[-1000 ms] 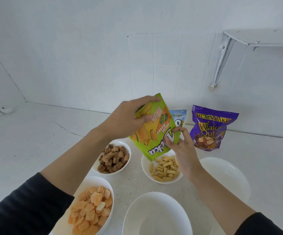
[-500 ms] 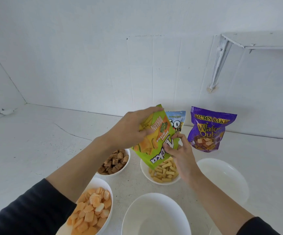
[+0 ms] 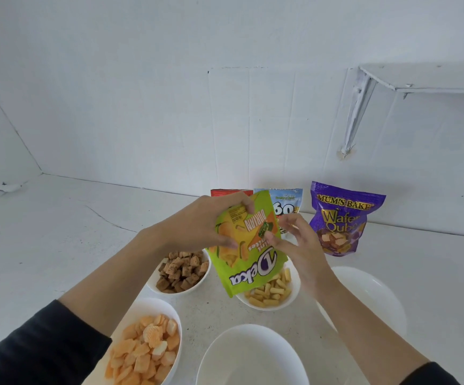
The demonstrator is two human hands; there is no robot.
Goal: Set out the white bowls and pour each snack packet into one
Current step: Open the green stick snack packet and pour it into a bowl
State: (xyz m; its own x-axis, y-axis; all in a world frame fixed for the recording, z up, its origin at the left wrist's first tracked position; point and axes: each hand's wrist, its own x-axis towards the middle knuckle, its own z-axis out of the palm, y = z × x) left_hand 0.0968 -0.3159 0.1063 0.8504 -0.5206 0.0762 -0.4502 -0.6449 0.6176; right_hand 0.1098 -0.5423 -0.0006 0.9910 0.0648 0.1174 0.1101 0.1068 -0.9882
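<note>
My left hand (image 3: 197,229) grips a green Deka snack packet (image 3: 250,262) by its upper end and holds it upside down. The packet hangs over the left side of a white bowl of yellow sticks (image 3: 294,291). My right hand (image 3: 300,245) pinches the packet's right edge, thumb on the front, fingers loosely spread behind. Left of that bowl stands a white bowl of brown cubes (image 3: 153,286). A white bowl of orange crackers (image 3: 157,304) sits at the front left. Two empty white bowls stand at the front centre (image 3: 253,354) and at the right (image 3: 369,295).
Against the back wall stand a purple wafer packet (image 3: 342,218), a blue packet (image 3: 289,201) and a red packet (image 3: 225,192), the last two partly hidden by my hands. A white shelf bracket (image 3: 358,107) juts from the wall at the upper right.
The green packet has sunk closer to the bowl of yellow sticks, and both hands have stayed on it. The red packet has come into view behind my left hand.
</note>
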